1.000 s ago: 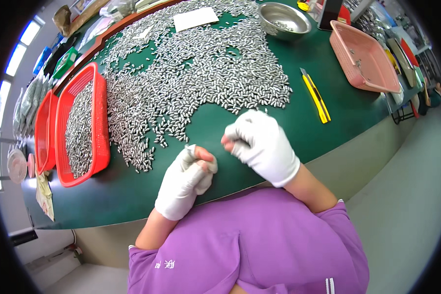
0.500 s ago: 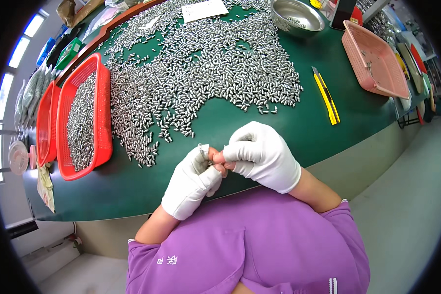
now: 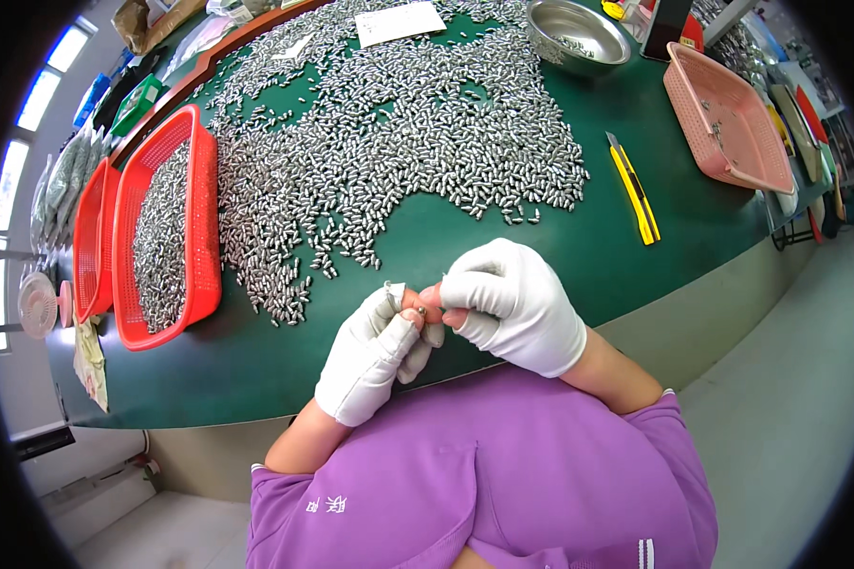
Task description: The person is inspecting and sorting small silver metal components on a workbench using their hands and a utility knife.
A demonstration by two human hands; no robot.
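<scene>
My left hand (image 3: 370,356), in a white glove with bare fingertips, is closed in a pinch on a small metal part (image 3: 421,311) between thumb and forefinger. Most of that part is hidden by the fingertips. My right hand (image 3: 517,308), gloved the same way, meets it from the right. Its bare forefinger touches the left fingertips, while its thumb stands a little apart and nothing shows between them. Beyond both hands, a wide spread of small silver metal parts (image 3: 427,142) covers much of the green table (image 3: 617,275).
At left, a red plastic basket (image 3: 202,218) holds more metal parts, with another red basket (image 3: 92,242) beside it. A yellow utility knife (image 3: 633,188) lies to the right. Farther off are a steel bowl (image 3: 603,64), a pink basket (image 3: 731,175) and a white paper (image 3: 399,24).
My right thumb has drawn slightly away from the left fingertips, opening a gap to its forefinger. The metal part in my left pinch now shows.
</scene>
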